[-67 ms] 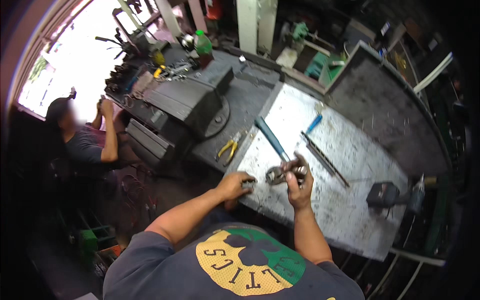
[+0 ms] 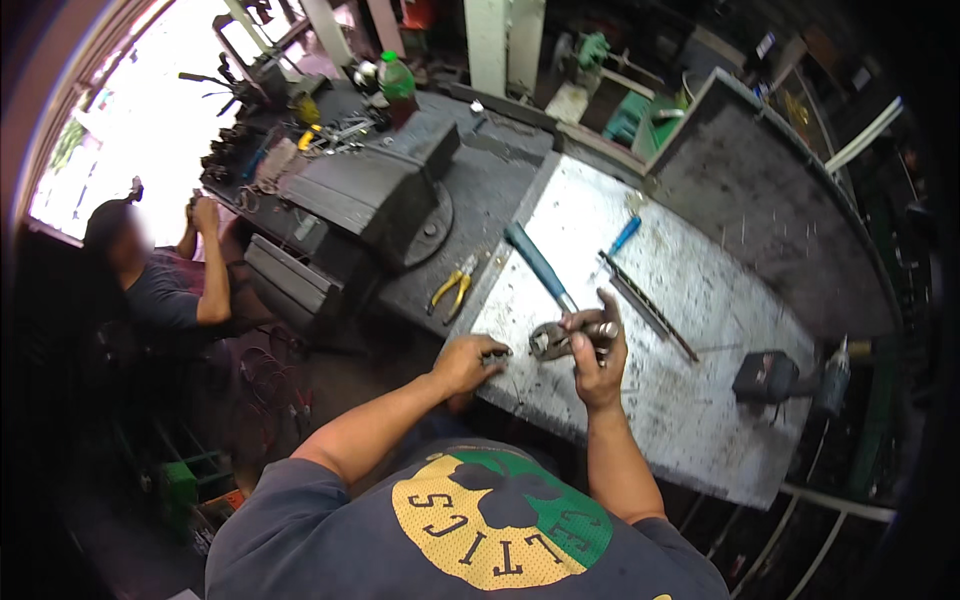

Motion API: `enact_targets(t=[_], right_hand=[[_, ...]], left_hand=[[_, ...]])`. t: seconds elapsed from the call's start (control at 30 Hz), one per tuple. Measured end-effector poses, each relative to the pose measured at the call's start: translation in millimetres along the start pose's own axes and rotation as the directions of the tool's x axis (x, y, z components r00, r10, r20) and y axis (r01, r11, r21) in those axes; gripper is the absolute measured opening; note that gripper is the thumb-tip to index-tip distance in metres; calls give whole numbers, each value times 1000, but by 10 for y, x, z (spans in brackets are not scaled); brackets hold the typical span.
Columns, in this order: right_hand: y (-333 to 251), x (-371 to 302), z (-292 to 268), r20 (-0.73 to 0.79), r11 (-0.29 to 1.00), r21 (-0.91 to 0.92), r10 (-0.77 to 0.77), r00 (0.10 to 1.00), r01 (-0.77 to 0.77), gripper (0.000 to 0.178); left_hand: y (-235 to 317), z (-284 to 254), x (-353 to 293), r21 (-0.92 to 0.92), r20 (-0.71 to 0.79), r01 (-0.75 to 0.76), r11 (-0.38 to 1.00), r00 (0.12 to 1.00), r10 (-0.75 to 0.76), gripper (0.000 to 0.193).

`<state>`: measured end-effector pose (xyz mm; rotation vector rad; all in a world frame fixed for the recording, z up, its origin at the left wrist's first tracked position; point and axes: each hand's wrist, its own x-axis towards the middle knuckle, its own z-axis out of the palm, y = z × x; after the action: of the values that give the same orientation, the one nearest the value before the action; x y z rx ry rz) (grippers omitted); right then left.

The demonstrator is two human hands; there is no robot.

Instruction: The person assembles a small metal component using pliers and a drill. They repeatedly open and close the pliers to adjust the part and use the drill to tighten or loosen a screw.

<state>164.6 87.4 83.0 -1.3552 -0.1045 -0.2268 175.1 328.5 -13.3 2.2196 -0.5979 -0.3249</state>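
In my right hand point(image 2: 598, 365) is a dark metal fitting point(image 2: 548, 341) with a round opening at its left end and a shiny round pin on the right. The thumb and fingers close around it, one finger pointing up. My left hand point(image 2: 468, 364) is at the table's near-left edge, fingers curled on something small and dark that I cannot make out. Just beyond the right hand lies a teal-handled tool point(image 2: 537, 265) with a metal shaft; its far end is hidden by that hand. A long dark metal bar point(image 2: 648, 305) lies to the right, by a blue-handled screwdriver point(image 2: 626, 233).
The worn metal tabletop point(image 2: 690, 420) bears a black cordless power tool point(image 2: 768, 378) at right. Yellow-handled pliers point(image 2: 456, 288) lie left of it, beside a big bench vise point(image 2: 365, 195). A green-capped bottle point(image 2: 397, 78) stands behind. At far left another person point(image 2: 165, 280) sits with raised hands.
The whole view has shifted slightly. One finger of my right hand reaches up a little more, and the fitting stays in its grip. My left hand looks much the same.
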Motion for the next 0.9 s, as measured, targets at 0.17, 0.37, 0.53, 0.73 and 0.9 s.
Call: enact_targets(t=[0.17,0.37,0.53,0.73,0.9], right_hand=[[70,124,150,-351,991,115,-29,936,74,25],[-172,46,271,-493,938,231,-116,862,258,17],[-126,-52,496,-432,937,208,-169,886,280,33],[-97,-79,741,-445,945,90,-245,861,315,49],[-55,-111,929,-426,937,-7,-318,847,349,59]], left_hand=[[-132,150,119,-26,-83,-10,1000,997,8,19],[-112,-129,203,-123,83,-18,992,996,28,43],[-102,-186,216,-211,136,-66,975,986,96,65],[-169,-165,315,-292,150,-56,955,983,103,61],[-254,-185,326,-336,179,-55,940,976,121,59]])
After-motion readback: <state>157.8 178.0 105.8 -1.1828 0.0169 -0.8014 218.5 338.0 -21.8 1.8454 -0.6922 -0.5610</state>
